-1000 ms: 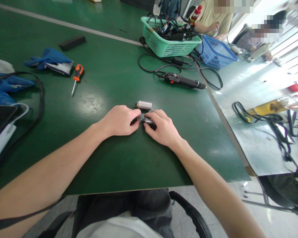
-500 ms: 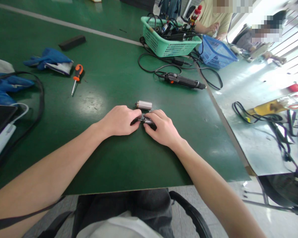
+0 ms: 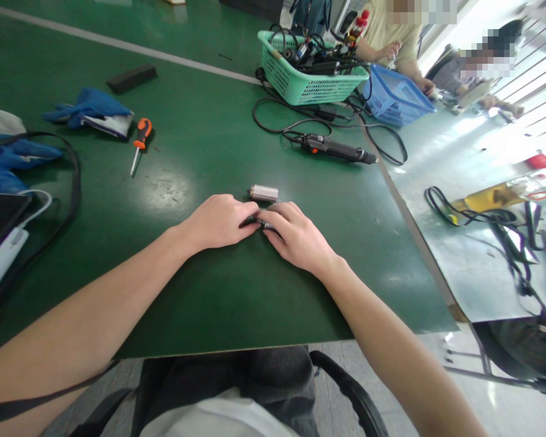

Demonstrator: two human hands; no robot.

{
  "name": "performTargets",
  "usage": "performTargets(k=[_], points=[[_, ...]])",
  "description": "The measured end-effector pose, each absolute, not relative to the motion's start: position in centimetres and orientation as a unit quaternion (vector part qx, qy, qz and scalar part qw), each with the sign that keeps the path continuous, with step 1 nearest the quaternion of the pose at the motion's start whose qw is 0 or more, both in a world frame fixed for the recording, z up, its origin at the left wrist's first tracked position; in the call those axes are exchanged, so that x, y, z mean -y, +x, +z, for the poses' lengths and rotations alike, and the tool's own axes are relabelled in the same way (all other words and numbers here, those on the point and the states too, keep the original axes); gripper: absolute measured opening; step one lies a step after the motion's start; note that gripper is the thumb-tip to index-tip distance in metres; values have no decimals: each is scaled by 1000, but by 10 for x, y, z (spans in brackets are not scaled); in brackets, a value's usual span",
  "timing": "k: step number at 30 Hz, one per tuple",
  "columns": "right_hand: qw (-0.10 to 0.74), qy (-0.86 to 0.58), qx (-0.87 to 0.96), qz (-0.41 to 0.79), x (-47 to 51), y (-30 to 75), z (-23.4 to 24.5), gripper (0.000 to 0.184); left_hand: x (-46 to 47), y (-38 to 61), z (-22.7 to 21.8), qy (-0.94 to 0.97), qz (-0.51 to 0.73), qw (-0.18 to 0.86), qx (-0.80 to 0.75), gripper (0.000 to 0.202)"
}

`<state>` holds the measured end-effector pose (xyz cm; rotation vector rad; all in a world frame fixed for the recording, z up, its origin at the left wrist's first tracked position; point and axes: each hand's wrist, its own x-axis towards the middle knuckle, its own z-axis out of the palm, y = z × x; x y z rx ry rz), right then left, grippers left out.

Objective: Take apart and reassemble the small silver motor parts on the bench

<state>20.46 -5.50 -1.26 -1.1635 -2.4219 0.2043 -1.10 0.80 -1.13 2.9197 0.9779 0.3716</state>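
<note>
My left hand (image 3: 218,220) and my right hand (image 3: 295,235) meet in the middle of the green table (image 3: 200,291), fingertips pinched together on a small dark metal part (image 3: 260,223) that is mostly hidden between them. Both hands rest on the table top with curled fingers. Just beyond them lies a short silver metal cylinder (image 3: 263,193), on its side and apart from my fingers.
An orange-handled screwdriver (image 3: 139,144) and blue gloves (image 3: 88,109) lie at the left. A black electric screwdriver (image 3: 334,149) with its cable, a green basket (image 3: 309,76) and a blue basket (image 3: 394,97) sit at the back right, where other people work.
My right hand's fingers have closed further over the small part, hiding more of it. A co-worker's arm at the back right has shifted. Everything else stays put.
</note>
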Motion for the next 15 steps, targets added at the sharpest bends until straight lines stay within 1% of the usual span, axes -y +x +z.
performTargets(k=[4, 7, 15], points=[[151, -423, 893, 37, 57, 212, -1, 34, -10, -11, -12, 936, 113, 40, -330, 31], [106, -456, 883, 14, 54, 237, 4, 33, -11, -13, -12, 935, 107, 43, -334, 35], [29, -603, 793, -84, 41, 395, -14, 33, -12, -18, -14, 937, 117, 31, -327, 32]])
